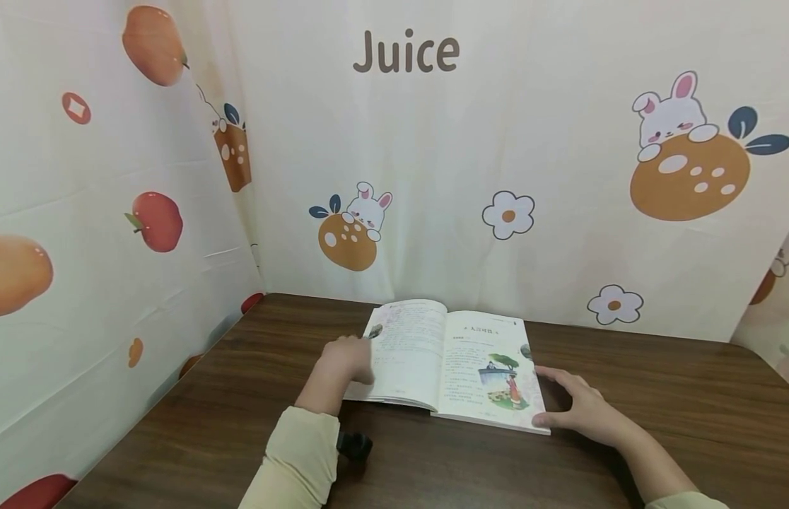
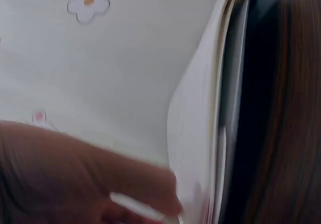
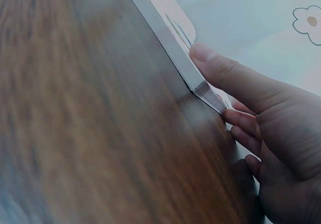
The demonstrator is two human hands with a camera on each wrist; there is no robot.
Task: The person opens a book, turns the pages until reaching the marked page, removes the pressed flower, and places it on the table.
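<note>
An open book (image 1: 471, 382) lies on the dark wood table, with printed text on its left page and a coloured picture on the right one. My left hand (image 1: 348, 359) is at the outer side of the left page, blurred. In the left wrist view its fingertips (image 2: 168, 196) meet the page near the edge, but how they are bent is unclear. At the lower right corner, my right hand (image 1: 582, 410) holds the book's edge. Its thumb (image 3: 215, 63) lies on the page, while the other fingers are at the side and underneath.
The wood table (image 1: 242, 396) runs back to a pale curtain (image 1: 433, 155) printed with fruit, rabbits and flowers. Another curtain (image 1: 102, 283) borders the left side. A small black object (image 1: 354, 447) is at the left wrist.
</note>
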